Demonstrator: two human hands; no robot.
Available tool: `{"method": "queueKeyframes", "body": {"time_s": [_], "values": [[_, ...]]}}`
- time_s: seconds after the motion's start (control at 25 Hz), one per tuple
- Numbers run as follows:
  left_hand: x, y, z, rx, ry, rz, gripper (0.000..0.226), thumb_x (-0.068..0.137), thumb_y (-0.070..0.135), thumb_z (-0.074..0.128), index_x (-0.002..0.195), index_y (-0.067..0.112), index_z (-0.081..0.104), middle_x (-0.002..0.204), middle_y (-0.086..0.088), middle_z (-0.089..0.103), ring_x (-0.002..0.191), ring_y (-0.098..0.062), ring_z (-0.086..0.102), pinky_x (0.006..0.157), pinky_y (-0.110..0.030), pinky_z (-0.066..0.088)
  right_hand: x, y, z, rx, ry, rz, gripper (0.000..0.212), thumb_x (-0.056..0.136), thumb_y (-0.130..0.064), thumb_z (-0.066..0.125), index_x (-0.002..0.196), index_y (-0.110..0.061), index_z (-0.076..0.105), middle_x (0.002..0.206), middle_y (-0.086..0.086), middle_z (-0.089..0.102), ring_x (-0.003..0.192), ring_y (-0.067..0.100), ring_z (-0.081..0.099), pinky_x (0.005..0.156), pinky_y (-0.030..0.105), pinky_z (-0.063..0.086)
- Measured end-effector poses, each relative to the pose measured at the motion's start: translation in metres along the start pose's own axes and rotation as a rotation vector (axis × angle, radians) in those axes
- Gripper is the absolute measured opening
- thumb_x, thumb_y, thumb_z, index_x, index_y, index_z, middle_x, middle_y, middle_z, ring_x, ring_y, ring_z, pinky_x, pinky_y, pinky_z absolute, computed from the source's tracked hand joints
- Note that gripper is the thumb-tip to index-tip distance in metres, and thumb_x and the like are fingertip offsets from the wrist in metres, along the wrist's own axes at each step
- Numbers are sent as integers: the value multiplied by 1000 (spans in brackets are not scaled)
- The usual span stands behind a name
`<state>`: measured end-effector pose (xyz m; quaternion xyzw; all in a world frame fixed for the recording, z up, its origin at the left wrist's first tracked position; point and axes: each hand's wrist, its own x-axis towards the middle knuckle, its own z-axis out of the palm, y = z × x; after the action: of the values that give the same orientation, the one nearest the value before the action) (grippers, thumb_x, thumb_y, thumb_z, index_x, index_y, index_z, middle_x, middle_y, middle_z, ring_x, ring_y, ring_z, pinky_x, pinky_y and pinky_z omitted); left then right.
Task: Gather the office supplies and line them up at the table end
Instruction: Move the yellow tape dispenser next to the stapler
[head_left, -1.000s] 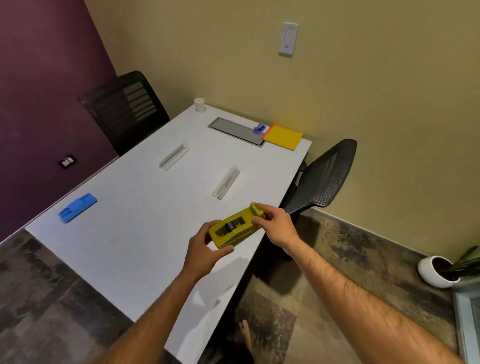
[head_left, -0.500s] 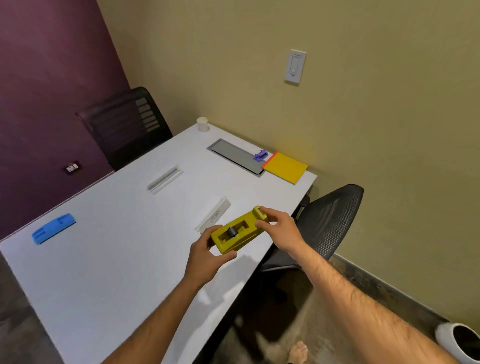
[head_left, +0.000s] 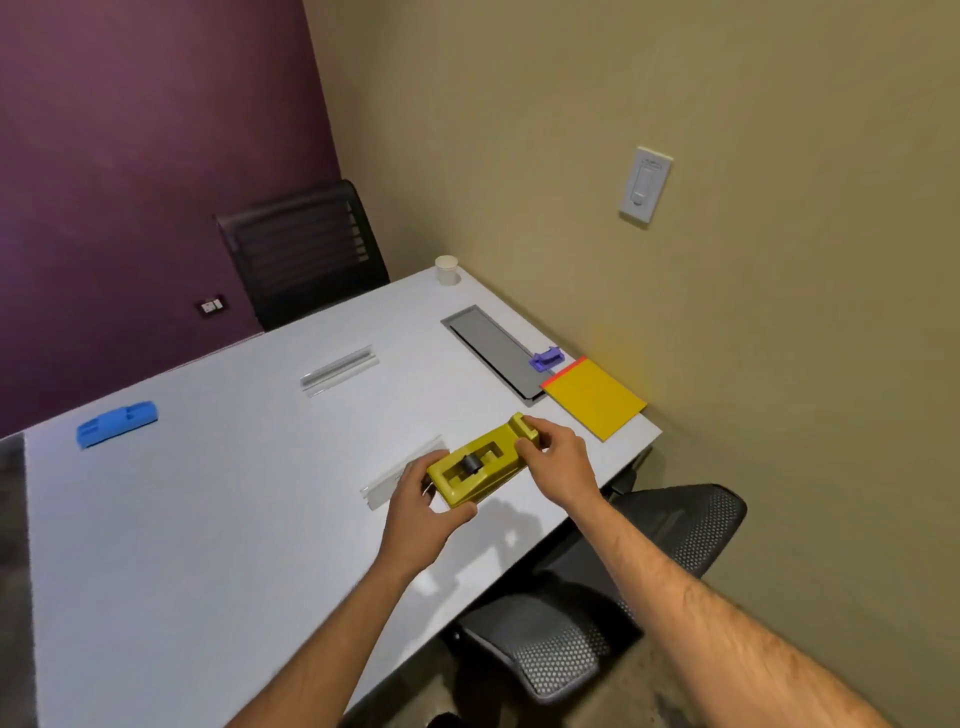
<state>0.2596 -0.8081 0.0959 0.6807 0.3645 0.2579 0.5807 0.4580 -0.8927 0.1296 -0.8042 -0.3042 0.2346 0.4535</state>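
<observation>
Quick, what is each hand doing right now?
Left hand: holding the near end of the yellow tape dispenser.
Right hand: pinching the dispenser's far end.

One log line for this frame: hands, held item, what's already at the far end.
left hand: grips yellow tape dispenser near end | right hand: grips its far end | dispenser: above table | far end: yellow notepad, purple clip

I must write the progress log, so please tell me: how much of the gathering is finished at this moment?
Done: a purple clip and a yellow notepad lie side by side at the far table end. In hand: the left hand and right hand both grip the yellow tape dispenser. Left: the blue stapler and two clear rulers remain scattered.
</observation>
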Motion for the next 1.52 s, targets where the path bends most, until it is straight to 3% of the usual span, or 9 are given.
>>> {"method": "queueKeyframes", "body": {"time_s": [0.16, 0.28, 0.4, 0.64, 0.8, 0.92, 1.04, 1.24, 1.52], "values": [[42, 14, 19, -93, 71, -117, 87, 70, 8, 90, 141, 31, 46, 142, 8, 52, 127, -14, 54, 107, -35, 47, 49, 1, -11, -15, 27, -22, 41, 93, -25, 63, 134, -18, 61, 109, 1, 68, 96, 14, 62, 75, 18, 47], [79, 21, 30, -261, 181, -226, 76, 72, 11, 88, 137, 29, 52, 140, 7, 56, 127, -15, 54, 102, -35, 48, 90, -1, -16, -32, 89, -33, 37, 93, -24, 63, 129, -16, 65, 85, -15, 65, 77, 3, 61, 62, 3, 42], [120, 25, 50, -356, 274, -280, 58, 76, 10, 85, 125, 26, 61, 133, 6, 62, 124, -15, 58, 87, -26, 50, 143, -2, -19, -54, 99, -40, 37, 92, -25, 64, 128, -15, 66, 77, -13, 61, 67, 3, 56, 56, 5, 40], [202, 29, 69, -258, 310, -297, 53, 79, 11, 83, 129, 17, 65, 127, 0, 64, 115, -15, 61, 102, -42, 52, 240, 2, -18, -106, 49, -53, 37, 89, -21, 62, 125, -16, 68, 81, -6, 62, 65, 3, 59, 62, 15, 49], [268, 15, 93, -258, 305, -296, 40, 81, 13, 80, 118, 25, 71, 111, 4, 72, 105, -15, 67, 83, -27, 54, 318, 20, -18, -111, 35, -73, 37, 90, -19, 63, 127, -16, 65, 118, 0, 62, 96, 17, 61, 82, 23, 44], [319, 2, 120, -224, 358, -306, 38, 81, 16, 77, 115, 33, 73, 97, 17, 72, 96, -3, 69, 78, -20, 49, 378, 48, -20, -131, 9, -48, 37, 91, -20, 64, 128, -15, 65, 123, 3, 63, 103, 19, 61, 87, 24, 45], [363, -14, 148, -143, 368, -318, 41, 83, 16, 71, 86, 56, 73, 79, 34, 70, 80, 11, 67, 70, -12, 47, 426, 79, -20, -225, -25, -49, 38, 92, -21, 63, 129, -15, 64, 126, 3, 63, 107, 20, 60, 91, 27, 44], [438, -54, 183, -118, 411, -310, 32, 89, 11, 67, 117, 26, 75, 104, 13, 74, 84, 4, 69, 65, -1, 48, 507, 127, -13, -342, -64, -62, 31, 94, -20, 60, 124, -13, 66, 117, 9, 66, 107, 27, 58, 92, 36, 47], [508, -115, 214, -115, 434, -352, 32, 92, 7, 65, 120, 21, 73, 103, 6, 74, 90, -2, 69, 68, -8, 54, 570, 178, 8, -355, -121, -56, 19, 94, -12, 59, 108, -6, 69, 98, 12, 69, 84, 25, 61, 75, 29, 46]]}}
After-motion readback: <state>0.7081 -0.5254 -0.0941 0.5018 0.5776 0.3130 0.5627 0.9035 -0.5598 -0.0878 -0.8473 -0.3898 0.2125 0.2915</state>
